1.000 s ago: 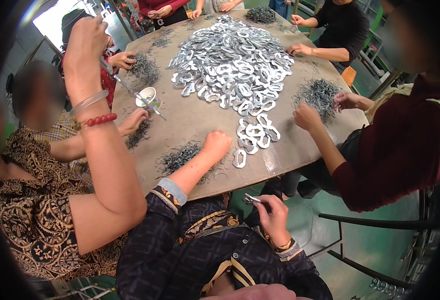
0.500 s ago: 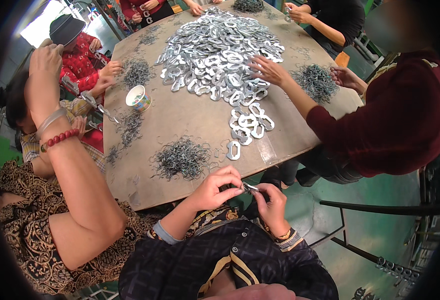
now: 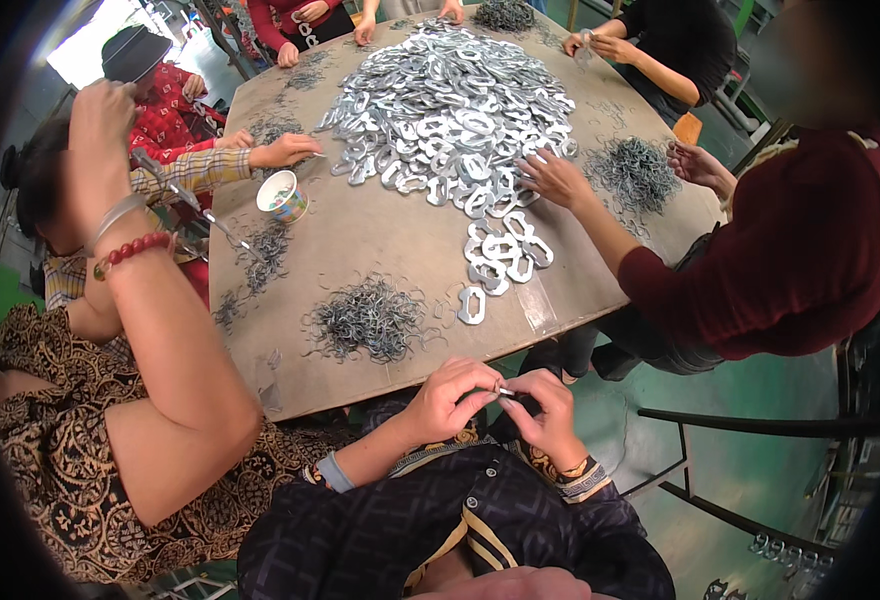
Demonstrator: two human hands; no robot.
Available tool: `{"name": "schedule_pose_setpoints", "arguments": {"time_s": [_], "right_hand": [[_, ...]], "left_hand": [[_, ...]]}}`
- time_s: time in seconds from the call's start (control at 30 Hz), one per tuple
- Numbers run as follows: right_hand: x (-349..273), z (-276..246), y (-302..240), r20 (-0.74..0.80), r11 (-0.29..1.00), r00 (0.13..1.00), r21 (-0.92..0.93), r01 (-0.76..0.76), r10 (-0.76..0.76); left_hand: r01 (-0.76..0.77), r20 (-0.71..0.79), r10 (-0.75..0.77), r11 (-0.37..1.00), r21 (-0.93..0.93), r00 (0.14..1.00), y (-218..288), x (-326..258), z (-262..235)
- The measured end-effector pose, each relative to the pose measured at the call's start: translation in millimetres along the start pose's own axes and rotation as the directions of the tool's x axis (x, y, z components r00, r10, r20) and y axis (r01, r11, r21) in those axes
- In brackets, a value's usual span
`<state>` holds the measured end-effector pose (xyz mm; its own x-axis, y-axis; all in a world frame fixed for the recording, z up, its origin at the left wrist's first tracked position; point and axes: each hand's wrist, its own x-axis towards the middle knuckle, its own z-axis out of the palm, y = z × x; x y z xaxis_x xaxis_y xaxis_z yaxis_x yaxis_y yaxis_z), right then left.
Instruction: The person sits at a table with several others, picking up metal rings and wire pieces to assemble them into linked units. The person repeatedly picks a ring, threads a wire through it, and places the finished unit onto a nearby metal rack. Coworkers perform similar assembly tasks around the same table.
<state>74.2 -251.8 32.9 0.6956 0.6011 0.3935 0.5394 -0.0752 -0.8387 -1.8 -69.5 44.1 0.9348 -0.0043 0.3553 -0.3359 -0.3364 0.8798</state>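
Observation:
Just off the table's near edge, my left hand (image 3: 452, 402) and my right hand (image 3: 543, 413) meet, fingertips almost touching. Both are pinched on a small silver metal link (image 3: 505, 391), seen nearly edge-on and mostly covered by fingers. Whether a wire clip is held along with it cannot be made out. Ahead of my left hand, a heap of thin grey wire clips (image 3: 368, 318) lies on the table (image 3: 380, 225). One flat oval metal link (image 3: 472, 305) lies by itself to the right of that heap.
A large pile of oval metal links (image 3: 450, 110) covers the table's middle. Near it stands a paper cup (image 3: 283, 197). Co-workers' hands surround the pile; a raised co-worker's arm (image 3: 175, 350) is close on my left. Black metal bars (image 3: 750, 426) stand at the right.
My hands have come closer together, and the link now shows less between my fingers. On the left, a co-worker in a plaid sleeve has reached over the table toward the pile.

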Motion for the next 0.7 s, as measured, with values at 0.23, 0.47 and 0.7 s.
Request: {"name": "schedule_pose_setpoints", "arguments": {"time_s": [0.23, 0.47, 0.7], "right_hand": [[40.2, 15.5, 42.6, -0.148, 0.967, 0.983, -0.214, -0.142, 0.111], [108.1, 57.4, 105.6, -0.082, 0.878, 0.994, -0.468, -0.105, 0.075], [131.1, 67.0, 111.2, -0.050, 0.783, 0.969, -0.580, -0.224, 0.240]], "left_hand": [[-0.009, 0.010, 0.009, 0.999, 0.047, 1.000, -1.7, -15.3, 10.0], [-0.023, -0.002, 0.023, 0.998, 0.065, 1.000, -2.7, -21.5, 11.4], [0.007, -0.024, -0.005, 0.997, 0.077, 1.000, -3.2, -22.8, 11.1]]}}
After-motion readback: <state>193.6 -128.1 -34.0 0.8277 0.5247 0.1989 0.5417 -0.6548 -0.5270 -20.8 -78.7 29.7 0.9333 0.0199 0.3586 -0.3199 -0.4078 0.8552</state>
